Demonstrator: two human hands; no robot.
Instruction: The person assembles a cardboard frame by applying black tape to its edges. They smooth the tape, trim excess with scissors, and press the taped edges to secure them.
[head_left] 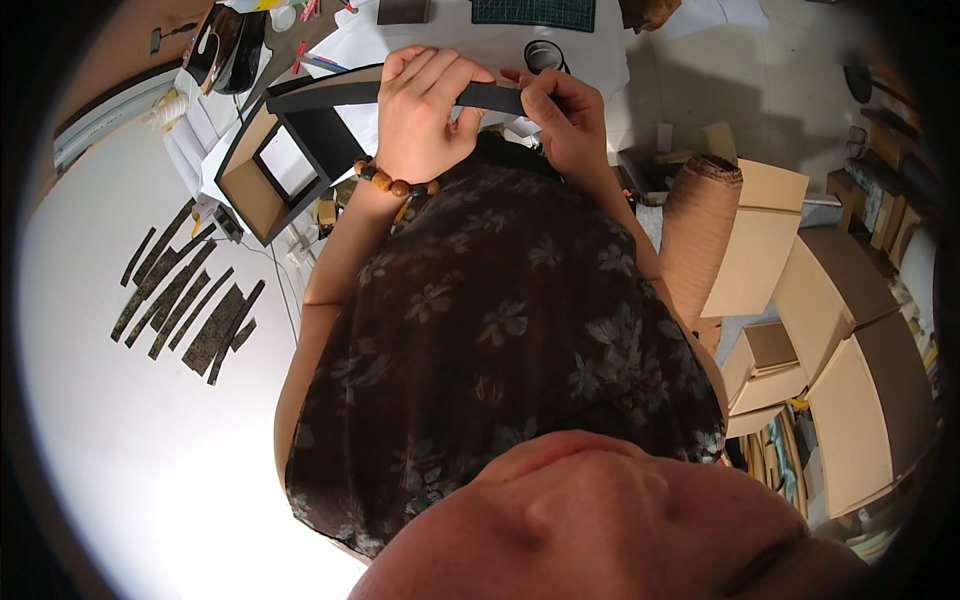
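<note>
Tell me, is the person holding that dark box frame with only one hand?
No: both the left hand and the right hand grip the top edge of the dark box frame.

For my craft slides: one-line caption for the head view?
Both hands, left and right, press a black strip along a dark frame.

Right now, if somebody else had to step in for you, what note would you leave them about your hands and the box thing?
Left hand: gripping the top edge of the open box frame, which is dark outside and brown card inside.
Right hand: pinching the dark strip along that same edge.
Frame stands on white paper on the table.
Done: most of the frame's outside looks dark-covered.
Left: cannot tell how much; cut dark strips lie spare on the white surface to the left.
</note>
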